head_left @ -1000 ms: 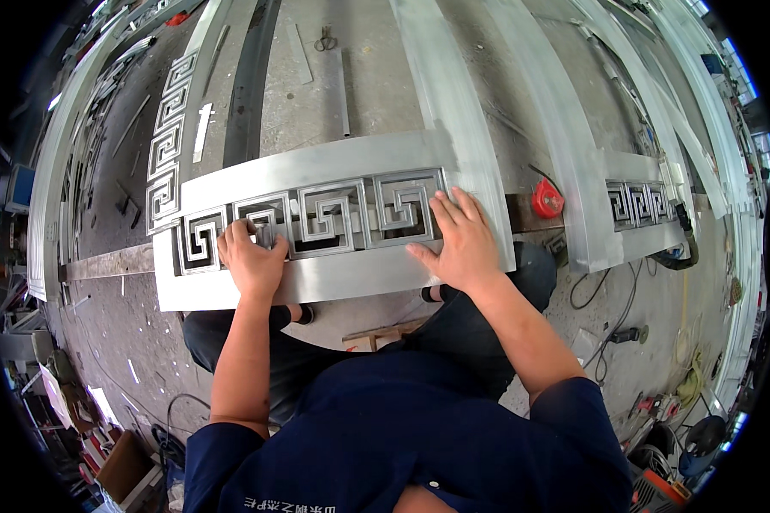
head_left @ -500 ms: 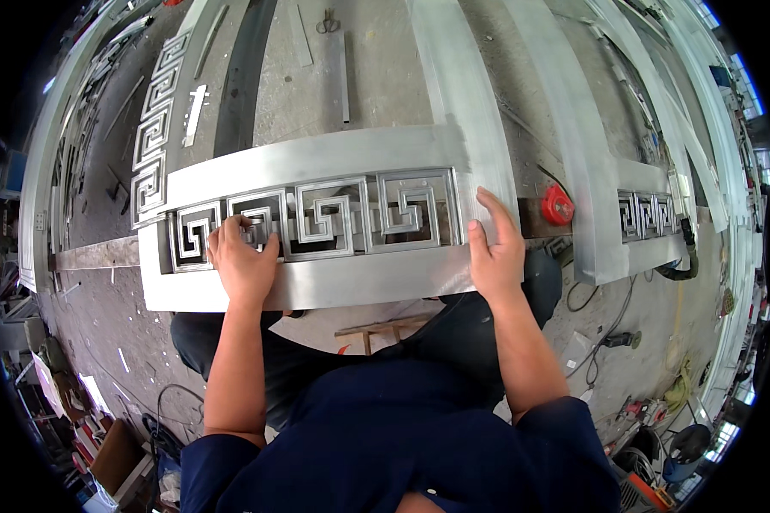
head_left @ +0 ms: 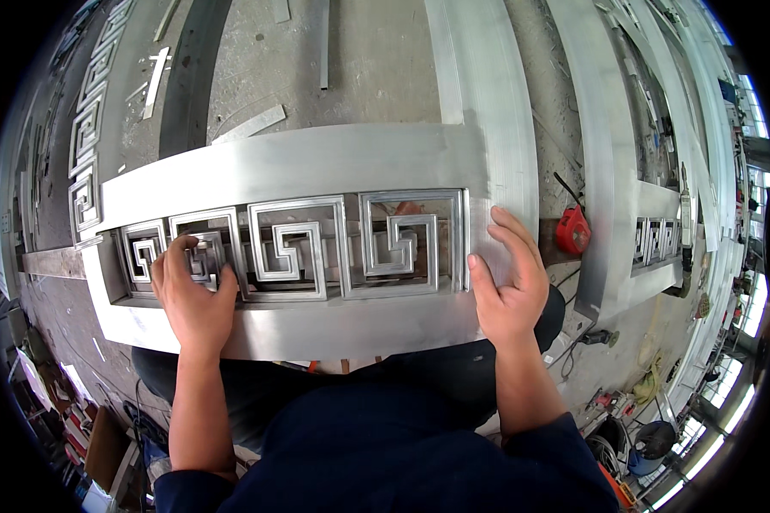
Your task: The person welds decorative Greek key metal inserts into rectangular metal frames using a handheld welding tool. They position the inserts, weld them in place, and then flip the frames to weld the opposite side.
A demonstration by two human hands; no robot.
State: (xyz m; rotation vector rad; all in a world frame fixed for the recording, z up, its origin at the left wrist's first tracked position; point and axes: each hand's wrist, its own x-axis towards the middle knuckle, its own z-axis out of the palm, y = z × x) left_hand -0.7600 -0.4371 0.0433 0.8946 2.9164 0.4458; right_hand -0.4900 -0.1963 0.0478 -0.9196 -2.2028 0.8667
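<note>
A silver metal frame (head_left: 291, 154) lies across my lap, with a wide plain rail above and below its opening. Inside that opening sits a Greek-key lattice strip (head_left: 346, 248) of square spirals. My left hand (head_left: 197, 295) reaches over the lower rail, fingers curled and thumb apart around the second spiral from the left, gripping the strip. At the strip's right end, my right hand (head_left: 515, 286) rests on the frame's upright (head_left: 496, 111); its fingers are spread and slightly bent, with the thumb tip close to the strip's end. Parts of the left fingertips are hidden among the bars.
A red tape measure (head_left: 572, 231) lies right of the upright. Another frame with key lattice (head_left: 656, 239) stands farther right. A long key strip (head_left: 85, 128) runs along the left. Metal offcuts (head_left: 252, 124) lie on the floor beyond. Cables and a bucket (head_left: 652, 445) are at lower right.
The view has moved closer to the frame, which now looks larger and lower. Both hands keep nearly the same places on the frame and strip.
</note>
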